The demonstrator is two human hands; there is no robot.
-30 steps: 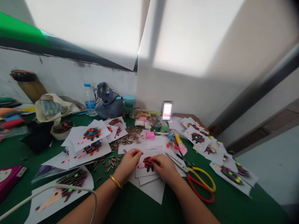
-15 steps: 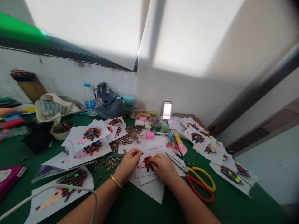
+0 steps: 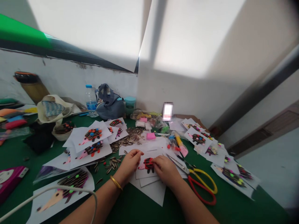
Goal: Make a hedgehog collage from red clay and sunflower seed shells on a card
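A small hedgehog picture [image 3: 149, 164], with a pink face and a red body bearing dark striped seeds, lies on white paper between my hands. My left hand [image 3: 132, 161], a gold bangle on its wrist, is closed in a pinch above the paper's left edge; whatever its fingertips hold is too small to make out. The fingers of my right hand [image 3: 164, 168] are pressed together at the right edge of the hedgehog's body, and what lies under them is hidden. More white sheets [image 3: 155, 191] stick out beneath the picture. Loose sunflower seeds [image 3: 113, 163] lie left of my left hand.
Scissors [image 3: 202, 183] with red and yellow handles lie right of my right hand. Finished-looking hedgehog pictures [image 3: 93, 135] overlap at left, others [image 3: 198, 138] at right. A seed pile [image 3: 130, 137], pink clay [image 3: 150, 136], a bottle [image 3: 91, 102] and a cable [image 3: 70, 187] are around.
My right hand has drawn slightly rightward across the picture, so more of the red hedgehog body shows. My left hand stays pinched in nearly the same place. The view has shifted slightly.
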